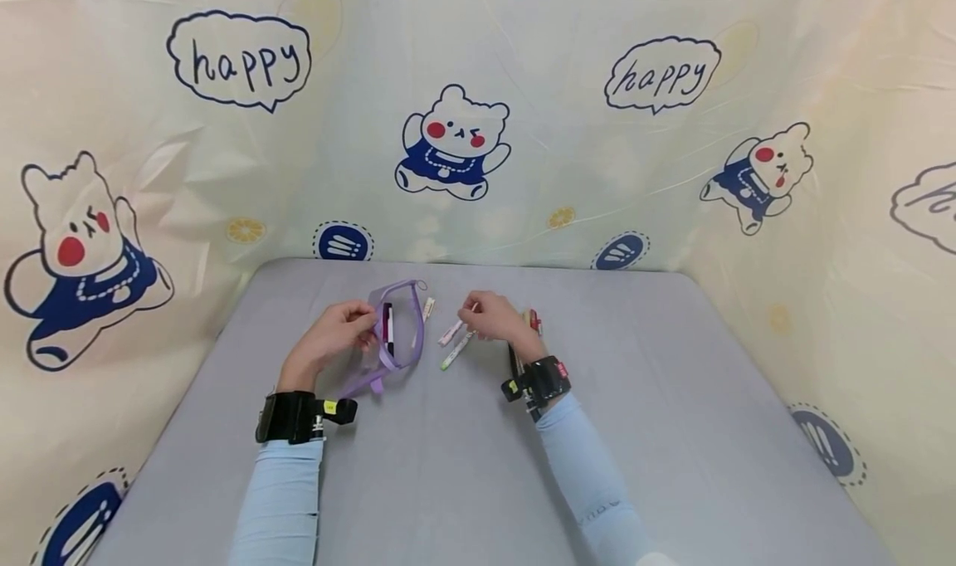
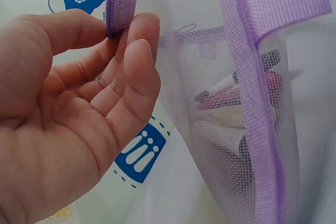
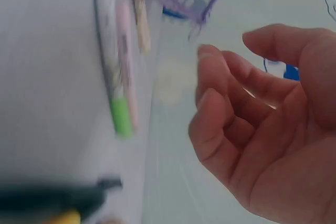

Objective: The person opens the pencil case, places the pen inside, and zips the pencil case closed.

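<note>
My left hand (image 1: 336, 334) pinches the purple zipper edge (image 2: 119, 3) of a mesh pencil case (image 1: 418, 334) between thumb and fingers. The case's mouth gapes toward the right in the head view. Through the mesh several pens (image 2: 236, 95) show inside it. My right hand (image 1: 489, 315) is to the right of the case, above the table, its fingers loosely bent and its thumb apart from them, holding nothing. Below and beside it lie a green-ended pen (image 3: 122, 114) and a pale pink pen (image 3: 126, 51).
A light wooden-looking stick or pen (image 1: 428, 309) lies just beyond the case's right edge. Partly hidden by the right wrist are a dark pen (image 1: 512, 358) and a red item (image 1: 534, 320). All stand on a grey table (image 1: 672, 400), with a printed curtain (image 1: 553, 68) behind.
</note>
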Available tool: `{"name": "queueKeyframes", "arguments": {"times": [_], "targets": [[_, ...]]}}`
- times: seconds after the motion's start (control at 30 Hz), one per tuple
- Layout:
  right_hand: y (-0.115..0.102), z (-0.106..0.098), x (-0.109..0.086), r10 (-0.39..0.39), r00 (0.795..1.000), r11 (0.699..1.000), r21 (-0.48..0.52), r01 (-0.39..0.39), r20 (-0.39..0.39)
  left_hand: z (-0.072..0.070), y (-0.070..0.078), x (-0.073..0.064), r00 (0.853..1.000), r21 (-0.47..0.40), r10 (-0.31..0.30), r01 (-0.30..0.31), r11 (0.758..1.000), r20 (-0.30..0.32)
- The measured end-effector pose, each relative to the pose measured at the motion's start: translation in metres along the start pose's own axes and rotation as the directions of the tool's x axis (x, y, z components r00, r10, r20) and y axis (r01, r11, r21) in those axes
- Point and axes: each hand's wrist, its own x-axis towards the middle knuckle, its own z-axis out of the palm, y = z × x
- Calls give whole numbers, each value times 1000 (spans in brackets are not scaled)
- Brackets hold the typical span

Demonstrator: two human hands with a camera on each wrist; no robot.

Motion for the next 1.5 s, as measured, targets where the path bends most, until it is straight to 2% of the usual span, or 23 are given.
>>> {"name": "queueKeyframes", "arguments": {"times": [0.13, 0.3, 0.5, 0.77, 0.93, 1.2, 1.5], "targets": [[24, -14, -15, 55, 999, 997, -61, -55, -1, 1, -1, 1, 1000, 6, -3, 3, 1000, -1], [49, -32, -30, 183, 983, 969, -163, -184, -22, 0, -2, 0, 1000, -15, -8, 8, 1000, -2], [69, -49, -38, 279, 958, 945, -160, -287, -74, -3, 1, -1, 1000, -21, -5, 5, 1000, -5], [91, -52, -42, 422, 898, 873, -213, -440, -124, -5, 0, 2, 1000, -34, -28, 28, 999, -9], [94, -52, -43, 446, 887, 864, -204, -461, -116, -6, -1, 1, 999, -28, -33, 33, 999, -22], [94, -48, -40, 438, 890, 864, -216, -455, -122, -8, -1, 0, 998, -45, -44, 42, 998, -40], [97, -42, -37, 464, 878, 852, -211, -478, -116, -12, -2, -3, 999, -43, -21, 19, 999, -38]]}}
